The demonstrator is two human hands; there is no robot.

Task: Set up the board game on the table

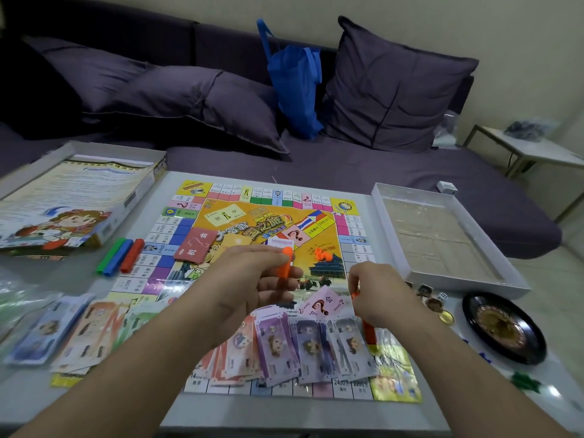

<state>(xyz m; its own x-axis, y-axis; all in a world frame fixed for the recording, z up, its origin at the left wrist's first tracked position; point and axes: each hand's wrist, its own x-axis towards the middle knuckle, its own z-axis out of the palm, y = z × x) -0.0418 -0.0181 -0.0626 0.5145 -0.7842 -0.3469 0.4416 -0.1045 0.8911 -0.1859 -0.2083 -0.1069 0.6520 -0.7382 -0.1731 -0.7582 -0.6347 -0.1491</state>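
Observation:
The colourful game board lies flat in the middle of the white table. Over its centre my left hand grips an orange plastic block. My right hand pinches the top of another orange strip that hangs down over the board. Small orange pieces sit loose on the board just beyond my hands. A red card stack rests at centre left and a pink question-mark card under my hands. Paper money is fanned along the near edge.
Green, blue and red blocks lie left of the board. The box lid sits far left, the open box tray right. A black roulette wheel, tokens and a die are at right. More banknotes lie near left. A sofa stands behind.

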